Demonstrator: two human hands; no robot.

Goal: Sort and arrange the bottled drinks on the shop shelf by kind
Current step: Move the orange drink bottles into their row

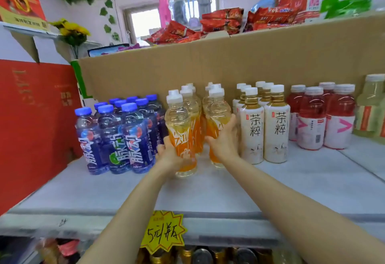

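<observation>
Between the two hands, two rows of orange-label bottles, squared up side by side. Left hand (169, 155) wrapped around the lower half of the front bottle of the left row (180, 132), fingers curled over the orange label, thumb on the near side. Right hand (224, 141) cupped against the right flank of the front bottle of the right row (216, 122), fingers closed round it, palm pressing inward. Probably a squeezing grip from both sides, meant to draw the two rows together and line up their fronts.

Just left of the left hand, touching or nearly touching the orange row, a cluster of blue-capped bottles (119, 136) with dark blue labels, packed tight. Just right of the right hand, white tea bottles (264, 128) in two rows, close enough that the back of the hand nearly brushes the nearest one. Farther right, red drink bottles (325, 118), then pale yellow-green bottles (373, 105) at the frame edge.

Below the wrists, bare grey shelf (291, 184), with a yellow price tag (163, 231) clipped to its front lip. Behind everything, a cardboard backing (229, 59) serving as a stop for the rows.

Sorting by kind looks nearly done: each kind already grouped, only alignment left.
</observation>
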